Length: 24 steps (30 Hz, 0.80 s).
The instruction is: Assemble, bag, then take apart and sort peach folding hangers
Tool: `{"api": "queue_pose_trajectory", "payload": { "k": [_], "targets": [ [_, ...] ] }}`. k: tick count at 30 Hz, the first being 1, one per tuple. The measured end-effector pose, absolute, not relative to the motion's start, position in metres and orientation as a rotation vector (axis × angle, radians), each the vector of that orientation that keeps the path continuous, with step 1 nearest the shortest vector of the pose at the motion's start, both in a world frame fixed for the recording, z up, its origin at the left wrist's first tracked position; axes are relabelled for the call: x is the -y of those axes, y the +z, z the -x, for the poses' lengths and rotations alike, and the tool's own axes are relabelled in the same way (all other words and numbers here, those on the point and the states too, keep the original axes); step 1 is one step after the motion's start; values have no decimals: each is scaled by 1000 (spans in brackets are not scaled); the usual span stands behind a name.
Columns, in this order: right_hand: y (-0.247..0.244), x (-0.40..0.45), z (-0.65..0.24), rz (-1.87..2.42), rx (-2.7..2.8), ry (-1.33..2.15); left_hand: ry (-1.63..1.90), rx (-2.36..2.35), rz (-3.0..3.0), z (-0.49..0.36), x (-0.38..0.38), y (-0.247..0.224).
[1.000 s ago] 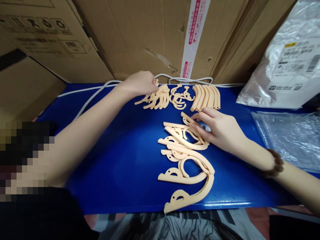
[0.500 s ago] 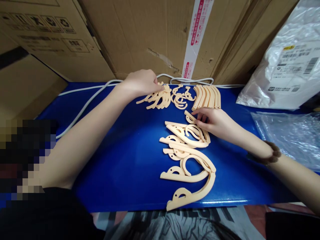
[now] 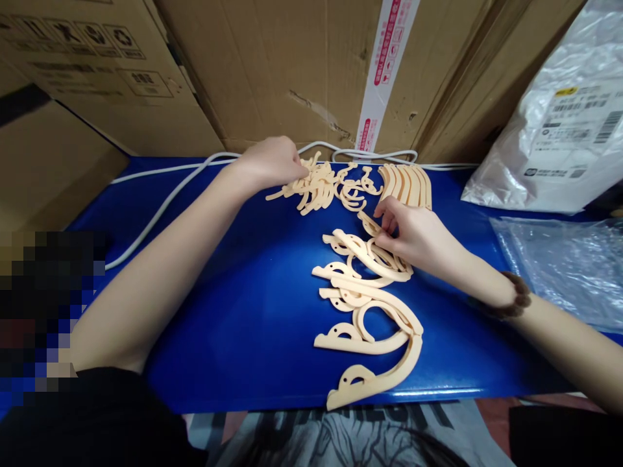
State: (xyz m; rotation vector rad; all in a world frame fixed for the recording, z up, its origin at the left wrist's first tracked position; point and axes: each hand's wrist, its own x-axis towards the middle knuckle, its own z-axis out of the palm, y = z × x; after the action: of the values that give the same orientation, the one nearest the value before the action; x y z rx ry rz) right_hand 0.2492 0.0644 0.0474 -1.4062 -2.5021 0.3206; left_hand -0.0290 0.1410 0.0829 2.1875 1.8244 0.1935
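Observation:
My left hand point(image 3: 276, 162) is closed at the left edge of a pile of small cream plastic pieces point(image 3: 318, 188); its fingertips are partly hidden among them. My right hand point(image 3: 403, 227) has its fingers curled together on a cream curved part point(image 3: 368, 224) at the top of a column of overlapping arms. Below lie more curved cream arms point(image 3: 374, 383), some joined in pairs, with small half-round loops. Loose hooks point(image 3: 351, 196) sit between the pile and a neat row of curved arms point(image 3: 406, 185), just behind my right hand.
Cardboard boxes point(image 3: 292, 71) stand behind the blue tabletop point(image 3: 233, 311). A white cable point(image 3: 165, 224) runs along the back and left. On the right are a white plastic parcel bag point(image 3: 549, 130) and a clear plastic bag point(image 3: 564, 259).
My left hand has shifted slightly left, and pieces in the pile have moved. My right hand's fingers have drawn together, and the upper arms beneath it have shifted and turned.

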Motion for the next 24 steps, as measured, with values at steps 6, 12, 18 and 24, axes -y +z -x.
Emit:
{"api": "queue_pose_trajectory", "payload": {
  "k": [6,12,18,24],
  "targets": [
    [44,-68,-248,1324,2417,468,110,-1820,-1970,31,-126,108],
    [47,-77,-243,1192,2288,559,-74,-1982,-2120,28,-131,95],
    [67,-75,-235,1274,2460,458,-20,-1507,-2196,-2,-115,88],
    [56,-61,-231,1386,2645,558,-1,-1368,-2179,-9,-114,78]
  ]
}}
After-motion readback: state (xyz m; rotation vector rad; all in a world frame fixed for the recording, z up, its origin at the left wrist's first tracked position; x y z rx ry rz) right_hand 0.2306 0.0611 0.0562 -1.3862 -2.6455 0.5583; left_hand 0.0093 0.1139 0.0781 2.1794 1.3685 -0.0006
